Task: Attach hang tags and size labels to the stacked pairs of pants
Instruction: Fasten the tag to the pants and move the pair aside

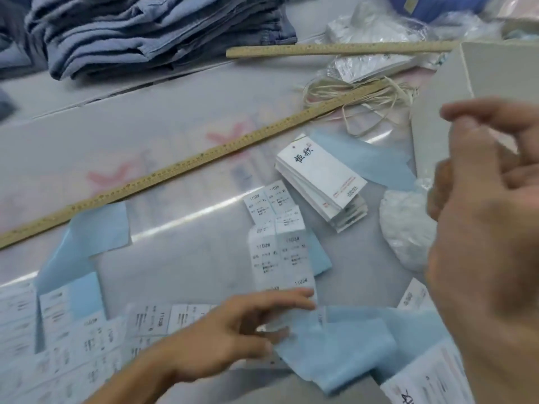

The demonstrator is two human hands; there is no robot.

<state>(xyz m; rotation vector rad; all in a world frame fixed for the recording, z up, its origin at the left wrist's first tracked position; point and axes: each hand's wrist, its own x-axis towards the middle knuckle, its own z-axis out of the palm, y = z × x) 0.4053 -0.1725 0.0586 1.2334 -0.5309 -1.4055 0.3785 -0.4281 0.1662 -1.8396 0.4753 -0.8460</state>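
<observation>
A stack of folded blue-grey pants (160, 33) lies at the far left of the table. White hang tags (320, 182) with black writing sit in a fanned pile at centre right. A strip of white size labels (280, 252) on pale blue backing runs down the middle, and more label sheets (87, 330) lie at the near left. My left hand (233, 330) rests its fingers on the strip's near end, with the thumb on blue backing paper (335, 351). My right hand (481, 228) is raised at the right and blurred, fingers curled, thumb and forefinger close together; whether they pinch anything is unclear.
Two long wooden rulers cross the table, one diagonal (175, 173), one at the back (335, 49). A bundle of pale string (358, 94) and plastic bags (405, 228) lie at the right, beside a grey cardboard box (455, 91). Peeled blue backing (81, 246) lies at the left.
</observation>
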